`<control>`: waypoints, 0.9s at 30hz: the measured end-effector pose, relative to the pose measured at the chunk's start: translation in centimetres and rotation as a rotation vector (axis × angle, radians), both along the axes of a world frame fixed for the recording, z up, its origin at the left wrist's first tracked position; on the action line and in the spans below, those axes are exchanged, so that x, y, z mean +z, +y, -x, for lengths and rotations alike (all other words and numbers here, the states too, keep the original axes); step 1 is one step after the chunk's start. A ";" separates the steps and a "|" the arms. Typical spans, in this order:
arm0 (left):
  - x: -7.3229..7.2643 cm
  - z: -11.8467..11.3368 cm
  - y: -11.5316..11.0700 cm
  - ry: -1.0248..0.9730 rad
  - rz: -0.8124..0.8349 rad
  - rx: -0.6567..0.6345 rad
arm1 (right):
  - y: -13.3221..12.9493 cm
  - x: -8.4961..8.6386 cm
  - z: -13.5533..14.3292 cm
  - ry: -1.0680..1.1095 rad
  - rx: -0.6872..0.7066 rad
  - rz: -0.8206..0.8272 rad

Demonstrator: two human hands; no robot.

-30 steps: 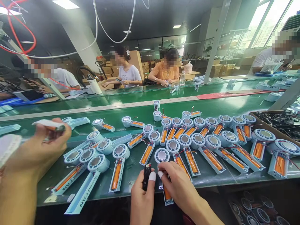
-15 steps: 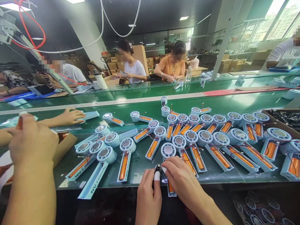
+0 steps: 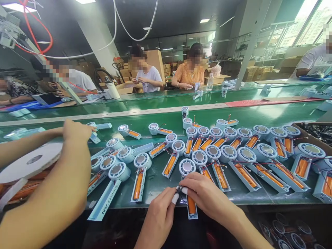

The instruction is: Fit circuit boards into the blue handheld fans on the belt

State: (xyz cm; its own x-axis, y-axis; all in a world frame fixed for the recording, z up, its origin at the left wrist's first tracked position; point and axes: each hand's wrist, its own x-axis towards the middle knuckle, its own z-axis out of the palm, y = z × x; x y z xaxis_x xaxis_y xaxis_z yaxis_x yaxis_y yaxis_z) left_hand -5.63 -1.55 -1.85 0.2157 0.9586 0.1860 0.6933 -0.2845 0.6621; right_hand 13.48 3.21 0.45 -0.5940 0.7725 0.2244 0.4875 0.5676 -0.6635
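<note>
At the near edge of the bench, my left hand (image 3: 161, 210) is closed, thumb and fingertips pinching a small black part (image 3: 178, 188), perhaps a circuit board. My right hand (image 3: 207, 193) closes on the same part from the other side. White covers sit on some fingertips. Just beneath lies a light-blue handheld fan (image 3: 187, 167), its round head away from me. An orange battery (image 3: 192, 206) shows in its open handle, partly hidden by my right hand. A thin dark wire runs between the hands and the handle.
Several similar fans (image 3: 247, 154) with orange batteries crowd the right side, and more lie left. A co-worker's arms (image 3: 64, 173) reach in from the left over a white reel (image 3: 33, 160). A carton (image 3: 316, 136) of black parts stands at right. Other people sit beyond the green conveyor (image 3: 155, 119).
My hands have drawn closer together around the black part, which has tilted. The co-worker's near arm has swung right and forward to a light-blue piece on the bench.
</note>
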 end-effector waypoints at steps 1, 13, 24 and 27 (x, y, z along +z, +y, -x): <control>0.3 0.0 0.1 -0.010 0.016 -0.014 | 0.1 0.0 -0.1 0.018 0.017 -0.007; -1.8 -1.2 -1.2 -0.113 -0.047 0.293 | -2.2 0.4 -2.6 0.192 -0.326 0.011; -3.5 -1.5 -1.6 -0.409 0.095 0.423 | -2.9 -1.5 -2.2 -0.103 -0.352 -0.049; -3.3 -1.4 -1.6 -0.461 0.148 0.444 | -2.7 -0.6 -1.9 -0.042 -0.318 -0.008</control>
State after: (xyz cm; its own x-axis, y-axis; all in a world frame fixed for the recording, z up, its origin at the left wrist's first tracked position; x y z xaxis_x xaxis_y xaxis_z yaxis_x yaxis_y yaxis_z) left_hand -4.21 -3.12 -5.13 -0.2768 0.9606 0.0236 0.3595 0.0807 0.9297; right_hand 15.37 0.49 -0.13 -0.3320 0.9193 0.2115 0.6684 0.3875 -0.6350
